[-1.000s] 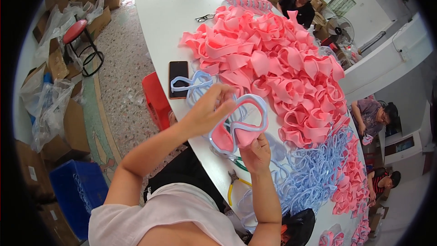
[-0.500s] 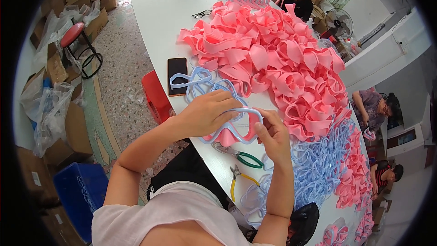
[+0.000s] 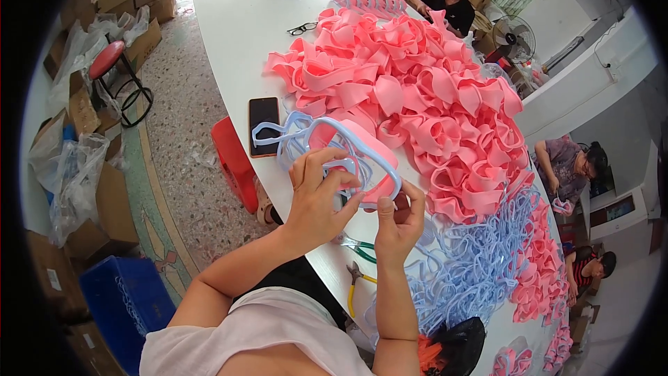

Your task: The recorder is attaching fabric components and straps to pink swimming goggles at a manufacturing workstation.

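A dive mask body [image 3: 379,157], a soft pink skirt with a light blue frame along its edge, is held up over the near table edge. My right hand [image 3: 399,226] pinches its lower right corner between thumb and fingers. The fingers of my left hand [image 3: 313,198] are curled at its lower left side, near the nose part. How far the frame is seated on the hidden side cannot be seen. Loose light blue frames [image 3: 292,129] lie just behind it. Beyond them spreads a large heap of pink mask skirts [image 3: 445,97].
Right of my right arm is a tangle of light blue frames [image 3: 466,257]. Green-handled pliers [image 3: 363,244] and yellow-handled pliers [image 3: 353,289] lie near the table edge. A phone [image 3: 264,115] and glasses [image 3: 302,28] rest farther left. Co-workers sit around the white table [image 3: 233,42].
The mask has been turned and tilted, so its blue frame now slants down to the right. My left hand has moved from its top edge to its lower left side.
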Tool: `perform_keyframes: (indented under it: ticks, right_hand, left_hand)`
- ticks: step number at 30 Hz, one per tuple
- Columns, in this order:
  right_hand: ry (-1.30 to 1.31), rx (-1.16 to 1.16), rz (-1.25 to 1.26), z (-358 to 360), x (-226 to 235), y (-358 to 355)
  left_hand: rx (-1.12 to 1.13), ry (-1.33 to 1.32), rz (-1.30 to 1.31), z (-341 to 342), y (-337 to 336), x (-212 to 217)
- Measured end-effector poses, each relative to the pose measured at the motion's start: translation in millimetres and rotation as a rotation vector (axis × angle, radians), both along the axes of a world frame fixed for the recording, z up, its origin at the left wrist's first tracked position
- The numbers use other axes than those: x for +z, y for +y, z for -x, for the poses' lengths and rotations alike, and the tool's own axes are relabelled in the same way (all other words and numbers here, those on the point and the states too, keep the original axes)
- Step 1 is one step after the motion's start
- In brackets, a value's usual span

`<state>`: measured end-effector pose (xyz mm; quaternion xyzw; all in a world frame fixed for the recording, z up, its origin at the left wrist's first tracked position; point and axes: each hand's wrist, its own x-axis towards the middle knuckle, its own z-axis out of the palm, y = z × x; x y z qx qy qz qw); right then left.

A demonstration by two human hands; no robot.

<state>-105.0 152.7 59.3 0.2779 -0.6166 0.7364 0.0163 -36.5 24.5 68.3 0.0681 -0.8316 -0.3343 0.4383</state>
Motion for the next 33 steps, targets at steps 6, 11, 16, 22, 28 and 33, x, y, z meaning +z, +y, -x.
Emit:
perform_keyframes:
  ticks: [6, 11, 16, 22, 28, 33]
  right_hand:
    - [0.115, -0.049, 0.003, -5, -7, -2]
    - [0.002, -0.070, 0.087, -9, -7, -3]
    - [0.040, -0.104, 0.114, -7, -6, -2]
    - [0.180, -0.177, 0.034, -20, -6, -7]
    - [0.214, -0.184, -0.007, -25, -14, -6]
    - [0.217, -0.193, 0.043, -23, -10, -9]
  left_hand:
    - [0.016, 0.063, 0.009, 5, 5, -9]
    - [-0.032, 0.198, 0.165, 7, 2, -30]
    - [0.016, 0.213, 0.099, 5, -1, -22]
    - [0.085, 0.131, 0.059, 4, 4, -5]
    - [0.071, 0.143, 0.061, 8, 3, -15]
    - [0.013, 0.256, 0.104, 2, 2, -26]
